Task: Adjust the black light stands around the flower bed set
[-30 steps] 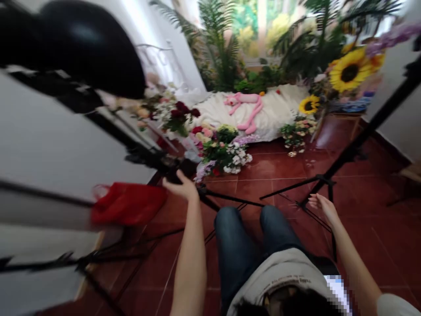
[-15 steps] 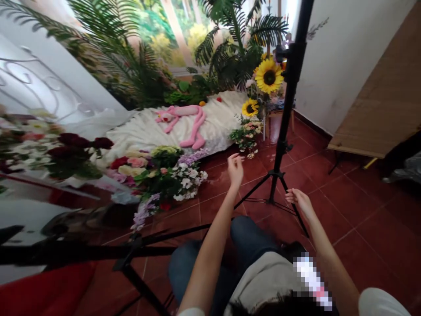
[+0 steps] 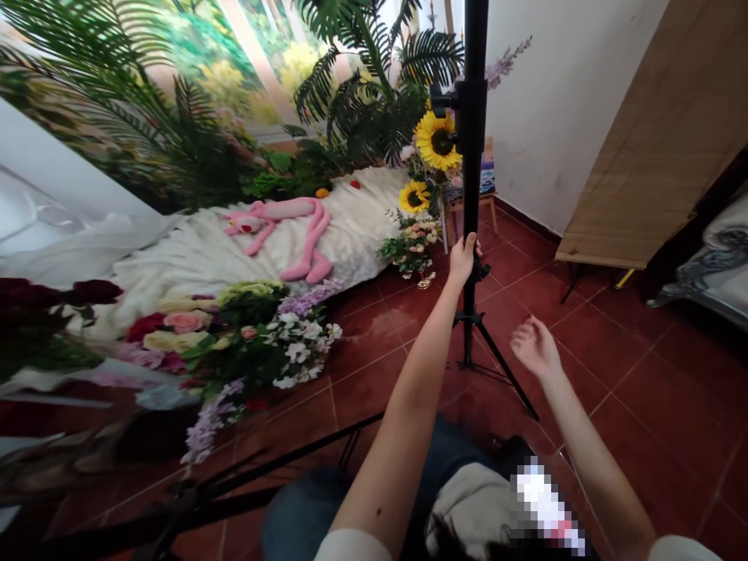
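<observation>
My left hand (image 3: 463, 259) is wrapped round the pole of a black tripod stand (image 3: 470, 187), just above its lower knob. The stand is upright, with its legs on the red tiled floor. My right hand (image 3: 535, 347) is in the air to the right of the stand, apart from it, with its fingers loosely curled and apart and nothing visible in them. Higher up the pole is a clamp knob (image 3: 444, 101). Another black tripod stand (image 3: 192, 499) crosses low on the left, partly blurred.
A pink plush toy (image 3: 292, 210) lies on a white draped cloth (image 3: 362, 226). Bunches of flowers (image 3: 298, 343) stand before it, sunflowers (image 3: 438, 140) behind the pole. A brown board (image 3: 619, 148) leans at the right, beside ornate silver furniture (image 3: 713, 265). A pixelated bright object (image 3: 546, 499) is near my lap.
My left hand has moved forward and right and taken hold of the pole. My right hand has turned and stays free. The view has shifted to the right.
</observation>
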A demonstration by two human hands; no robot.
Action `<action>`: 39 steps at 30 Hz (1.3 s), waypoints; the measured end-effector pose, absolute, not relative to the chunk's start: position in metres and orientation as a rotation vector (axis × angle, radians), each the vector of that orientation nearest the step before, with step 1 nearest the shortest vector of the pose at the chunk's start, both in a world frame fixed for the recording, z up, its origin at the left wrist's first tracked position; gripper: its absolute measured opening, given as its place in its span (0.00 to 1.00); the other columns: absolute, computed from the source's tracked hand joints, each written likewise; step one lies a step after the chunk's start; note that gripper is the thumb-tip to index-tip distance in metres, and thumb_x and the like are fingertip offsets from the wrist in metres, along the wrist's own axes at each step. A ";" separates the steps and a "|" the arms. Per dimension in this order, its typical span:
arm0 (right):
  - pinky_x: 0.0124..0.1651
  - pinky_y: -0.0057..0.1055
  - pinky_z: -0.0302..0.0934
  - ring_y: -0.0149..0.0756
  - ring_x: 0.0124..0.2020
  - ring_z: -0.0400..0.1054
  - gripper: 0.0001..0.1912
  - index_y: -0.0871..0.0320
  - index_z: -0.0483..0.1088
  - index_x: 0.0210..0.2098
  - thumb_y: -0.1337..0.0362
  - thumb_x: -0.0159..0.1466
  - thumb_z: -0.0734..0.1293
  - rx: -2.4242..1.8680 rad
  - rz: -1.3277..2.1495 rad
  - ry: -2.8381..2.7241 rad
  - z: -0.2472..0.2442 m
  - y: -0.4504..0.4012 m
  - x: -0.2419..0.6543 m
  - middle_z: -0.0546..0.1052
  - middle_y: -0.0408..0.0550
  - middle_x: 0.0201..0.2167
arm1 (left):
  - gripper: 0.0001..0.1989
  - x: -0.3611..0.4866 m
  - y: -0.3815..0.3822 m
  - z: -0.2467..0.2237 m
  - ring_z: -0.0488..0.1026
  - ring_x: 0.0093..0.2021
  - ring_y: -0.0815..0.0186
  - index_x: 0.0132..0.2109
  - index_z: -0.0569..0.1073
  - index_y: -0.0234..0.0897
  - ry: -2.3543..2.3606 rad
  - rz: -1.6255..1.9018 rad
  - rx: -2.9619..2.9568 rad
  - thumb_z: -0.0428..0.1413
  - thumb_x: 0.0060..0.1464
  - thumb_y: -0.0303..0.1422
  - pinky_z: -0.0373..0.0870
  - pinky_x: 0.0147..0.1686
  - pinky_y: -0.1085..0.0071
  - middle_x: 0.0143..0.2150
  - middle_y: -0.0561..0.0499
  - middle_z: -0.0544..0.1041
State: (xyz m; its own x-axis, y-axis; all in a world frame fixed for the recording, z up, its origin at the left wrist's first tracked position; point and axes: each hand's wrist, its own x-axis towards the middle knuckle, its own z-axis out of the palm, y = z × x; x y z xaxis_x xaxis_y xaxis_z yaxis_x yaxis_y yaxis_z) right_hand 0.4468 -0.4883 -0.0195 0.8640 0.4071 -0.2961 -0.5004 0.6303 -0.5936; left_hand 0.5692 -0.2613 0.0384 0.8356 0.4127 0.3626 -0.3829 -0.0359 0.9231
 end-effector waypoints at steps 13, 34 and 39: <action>0.18 0.14 0.53 0.20 0.14 0.56 0.19 0.57 0.64 0.28 0.58 0.74 0.55 -0.243 0.987 0.097 0.051 -0.385 0.527 0.69 0.33 0.17 | 0.32 0.562 -0.273 0.048 0.67 0.22 0.72 0.26 0.68 0.38 0.143 0.789 1.528 0.45 0.54 0.64 0.64 0.30 0.73 0.21 0.54 0.70; 0.45 0.37 0.67 0.44 0.44 0.75 0.18 0.56 0.69 0.50 0.51 0.68 0.64 -2.531 -0.107 -0.779 0.072 -0.421 0.529 0.81 0.53 0.42 | 0.31 0.566 -0.274 0.045 0.67 0.23 0.70 0.26 0.69 0.41 0.140 0.794 1.520 0.46 0.53 0.65 0.65 0.30 0.70 0.19 0.54 0.67; 0.41 0.35 0.68 0.42 0.36 0.76 0.34 0.57 0.74 0.32 0.35 0.66 0.54 -2.283 0.182 -0.542 0.066 -0.414 0.539 0.78 0.52 0.27 | 0.31 0.569 -0.273 0.043 0.69 0.24 0.69 0.26 0.68 0.41 0.133 0.783 1.526 0.46 0.52 0.65 0.66 0.32 0.69 0.19 0.54 0.67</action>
State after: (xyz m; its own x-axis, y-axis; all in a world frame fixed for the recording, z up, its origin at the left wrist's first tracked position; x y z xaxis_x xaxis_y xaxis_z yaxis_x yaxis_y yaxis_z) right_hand 0.5387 -0.4138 0.0663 0.8994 0.4358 0.0355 0.3263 -0.6148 -0.7180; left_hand 0.5686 -0.2730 0.0431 0.7551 0.5288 0.3876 -0.3714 -0.1421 0.9175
